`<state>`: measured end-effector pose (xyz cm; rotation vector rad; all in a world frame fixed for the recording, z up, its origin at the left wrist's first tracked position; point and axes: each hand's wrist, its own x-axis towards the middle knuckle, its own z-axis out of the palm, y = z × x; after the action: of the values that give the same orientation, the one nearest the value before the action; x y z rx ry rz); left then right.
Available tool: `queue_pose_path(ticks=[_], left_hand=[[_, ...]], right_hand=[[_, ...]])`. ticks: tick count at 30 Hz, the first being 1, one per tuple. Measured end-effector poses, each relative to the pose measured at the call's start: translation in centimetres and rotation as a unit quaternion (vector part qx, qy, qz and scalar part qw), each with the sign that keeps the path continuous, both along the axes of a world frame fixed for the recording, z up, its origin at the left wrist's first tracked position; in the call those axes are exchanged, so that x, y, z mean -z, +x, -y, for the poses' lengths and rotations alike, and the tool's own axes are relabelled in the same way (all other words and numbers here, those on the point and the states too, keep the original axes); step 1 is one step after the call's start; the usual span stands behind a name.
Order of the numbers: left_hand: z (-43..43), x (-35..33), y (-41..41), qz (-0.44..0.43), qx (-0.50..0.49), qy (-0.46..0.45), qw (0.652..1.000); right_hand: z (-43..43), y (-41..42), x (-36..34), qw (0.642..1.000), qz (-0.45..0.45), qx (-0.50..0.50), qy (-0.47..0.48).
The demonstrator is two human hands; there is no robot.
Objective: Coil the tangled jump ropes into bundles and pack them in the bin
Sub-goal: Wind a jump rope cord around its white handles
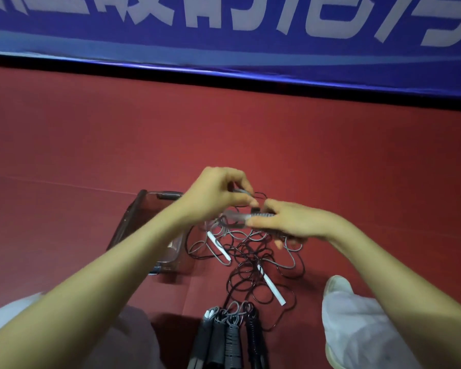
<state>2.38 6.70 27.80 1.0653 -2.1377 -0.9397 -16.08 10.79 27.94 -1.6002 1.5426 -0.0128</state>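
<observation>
A tangle of black and grey jump ropes [253,258] lies on the red floor, with two white handles [219,246] [272,286] among the loops. My right hand [290,223] grips a grey ribbed handle [261,214] above the tangle. Just left of it, my left hand [218,195] pinches a loop of cord close to that handle. A clear plastic bin [141,222] stands on the floor to the left, partly hidden by my left forearm. Several wound rope bundles with dark handles [230,339] lie at the bottom centre.
My white shoe [338,288] and light trouser leg sit at the lower right, my other knee at the lower left. A blue banner with white lettering [224,27] runs along the wall beyond the red floor [91,142].
</observation>
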Motion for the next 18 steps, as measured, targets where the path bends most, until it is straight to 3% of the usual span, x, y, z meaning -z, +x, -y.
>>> queue_pose_path(ticks=[3, 6, 8, 12, 15, 16, 18], left_hand=[[-1.7, 1.6, -1.8, -0.096, -0.028, 0.067, 0.993], [-1.9, 2.3, -2.6, -0.264, -0.049, 0.272, 0.924], [-1.5, 2.0, -2.4, -0.285, -0.049, 0.358, 0.888], [-1.3, 1.6, -2.0, -0.226, -0.008, 0.33, 0.917], [-1.9, 1.1, -1.9, -0.251, -0.036, 0.285, 0.924], [-2.0, 1.1, -1.7, -0.247, -0.049, 0.253, 0.934], [-2.1, 1.0, -1.4, -0.156, -0.091, 0.136, 0.974]], right_hand=[[0.2, -0.7, -0.2, 0.959, -0.193, 0.044, -0.204], [0.2, -1.5, -0.7, 0.905, -0.22, 0.113, -0.346], [0.1, -1.6, -0.6, 0.886, -0.214, 0.12, -0.394], [-0.1, -1.7, -0.6, 0.87, -0.194, 0.127, -0.436], [-0.3, -1.6, -0.8, 0.858, -0.189, 0.132, -0.459], [-0.4, -1.5, -0.8, 0.858, -0.187, 0.133, -0.46], [-0.4, -1.3, -0.7, 0.86, -0.18, 0.136, -0.457]])
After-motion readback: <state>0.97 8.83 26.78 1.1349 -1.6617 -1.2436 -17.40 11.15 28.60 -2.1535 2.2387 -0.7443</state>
